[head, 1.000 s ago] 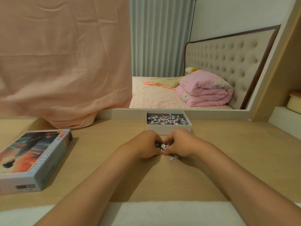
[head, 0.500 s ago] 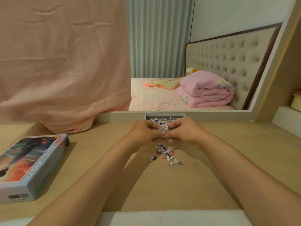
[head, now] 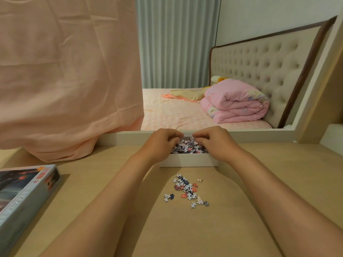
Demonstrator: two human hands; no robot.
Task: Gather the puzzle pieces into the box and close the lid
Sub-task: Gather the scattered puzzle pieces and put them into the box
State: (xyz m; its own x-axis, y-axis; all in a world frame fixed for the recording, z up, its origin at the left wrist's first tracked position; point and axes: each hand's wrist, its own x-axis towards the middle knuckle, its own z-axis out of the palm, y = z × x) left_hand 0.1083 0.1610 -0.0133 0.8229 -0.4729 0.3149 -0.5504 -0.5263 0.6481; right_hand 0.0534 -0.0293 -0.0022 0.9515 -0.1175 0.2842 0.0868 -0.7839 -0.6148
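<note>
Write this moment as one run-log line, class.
left hand, right hand: over box, fingers curled, hold unclear | box: open, part filled | loose pieces: on desk before box | lid: off, desk left

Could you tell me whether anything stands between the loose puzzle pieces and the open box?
Nothing visible does: only bare table lies between the loose pieces and the box; the left hand and right hand are above it.
</note>
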